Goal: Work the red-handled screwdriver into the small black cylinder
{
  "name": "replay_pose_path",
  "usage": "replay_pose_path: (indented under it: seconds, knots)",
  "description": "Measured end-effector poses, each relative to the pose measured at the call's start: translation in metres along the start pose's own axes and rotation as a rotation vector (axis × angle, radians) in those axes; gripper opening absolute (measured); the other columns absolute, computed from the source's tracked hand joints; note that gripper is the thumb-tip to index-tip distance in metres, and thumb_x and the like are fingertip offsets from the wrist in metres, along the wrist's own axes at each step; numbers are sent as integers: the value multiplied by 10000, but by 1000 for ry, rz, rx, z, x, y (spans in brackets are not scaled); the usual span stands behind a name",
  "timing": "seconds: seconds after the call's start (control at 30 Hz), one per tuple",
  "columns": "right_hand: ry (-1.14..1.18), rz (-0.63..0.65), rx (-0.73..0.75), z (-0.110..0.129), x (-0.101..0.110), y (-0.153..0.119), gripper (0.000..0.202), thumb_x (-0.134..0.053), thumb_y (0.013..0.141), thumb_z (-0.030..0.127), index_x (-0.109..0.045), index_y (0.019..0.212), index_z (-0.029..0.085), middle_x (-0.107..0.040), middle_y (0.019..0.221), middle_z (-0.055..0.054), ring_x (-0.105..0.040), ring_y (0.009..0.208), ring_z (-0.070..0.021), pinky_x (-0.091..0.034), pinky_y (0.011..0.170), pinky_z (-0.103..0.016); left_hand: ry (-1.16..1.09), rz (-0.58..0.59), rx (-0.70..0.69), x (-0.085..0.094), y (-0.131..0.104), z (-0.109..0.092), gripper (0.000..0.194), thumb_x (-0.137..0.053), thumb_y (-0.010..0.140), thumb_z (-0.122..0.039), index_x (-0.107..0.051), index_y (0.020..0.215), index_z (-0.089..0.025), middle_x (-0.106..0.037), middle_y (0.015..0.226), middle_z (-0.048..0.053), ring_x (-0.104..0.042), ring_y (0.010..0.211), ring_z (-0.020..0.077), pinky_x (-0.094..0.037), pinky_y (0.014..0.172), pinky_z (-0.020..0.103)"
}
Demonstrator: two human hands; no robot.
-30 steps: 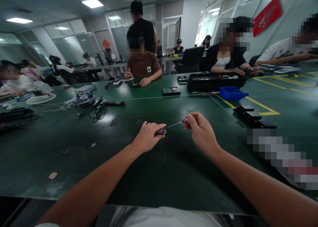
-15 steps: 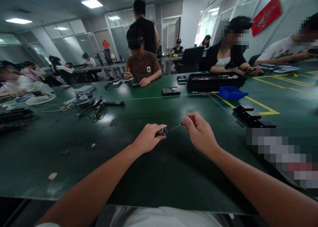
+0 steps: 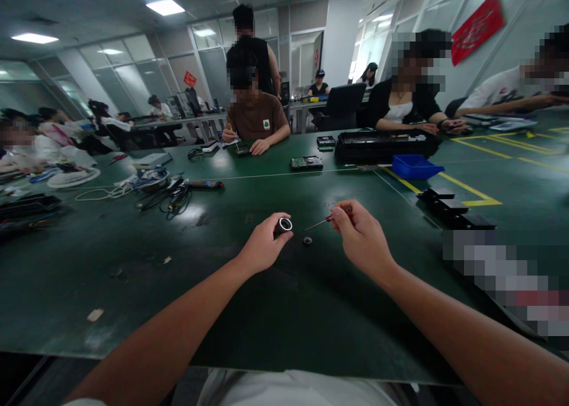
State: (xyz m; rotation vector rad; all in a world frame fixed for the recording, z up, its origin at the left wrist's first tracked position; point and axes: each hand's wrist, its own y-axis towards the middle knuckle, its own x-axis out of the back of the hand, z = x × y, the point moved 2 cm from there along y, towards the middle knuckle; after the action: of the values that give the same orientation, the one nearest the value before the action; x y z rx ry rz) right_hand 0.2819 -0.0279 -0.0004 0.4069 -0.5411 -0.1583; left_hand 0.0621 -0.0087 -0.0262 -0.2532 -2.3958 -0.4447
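My left hand (image 3: 263,244) is closed around a short dark cylinder (image 3: 283,226), whose open end has a bright metal rim and is turned up toward me. A small dark round part (image 3: 307,240) lies on the green table (image 3: 249,323) between my hands. In my right hand (image 3: 362,234) is a screwdriver (image 3: 329,219) with a reddish handle. Its thin shaft points left, its tip above and close to the round part. Most of the handle is hidden by my fingers.
A blue bin (image 3: 415,167) and black brackets (image 3: 453,208) are at the right. Hard drives (image 3: 306,163) lie farther back, near a long black housing (image 3: 384,147). Tangled cables (image 3: 171,195) are at the left. Co-workers sit across the table.
The small round part has come away from the cylinder's end and now lies on the table. My left hand has tilted the cylinder upward. The screwdriver has shifted slightly right.
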Motion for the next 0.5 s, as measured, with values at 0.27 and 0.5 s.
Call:
replay_pose_path:
  seconds: [0.27, 0.5]
  knots:
    - [-19, -43, 37, 3, 4, 1, 243, -422, 988, 413, -569, 915, 234, -631, 750, -31, -594, 695, -197, -417, 645, -336, 143, 178, 41, -7, 1, -10, 369, -615, 874, -478, -568, 1133, -221, -640, 982, 46, -610, 834, 207, -473, 708, 324]
    - [4, -57, 66, 3, 4, 1, 234, -434, 992, 393, -567, 915, 217, -613, 731, -9, -581, 671, -173, -413, 637, -316, 439, 418, -107, -27, 21, -8, 354, -578, 910, -415, -572, 1215, -235, -617, 1151, 59, -605, 997, 225, -460, 818, 334]
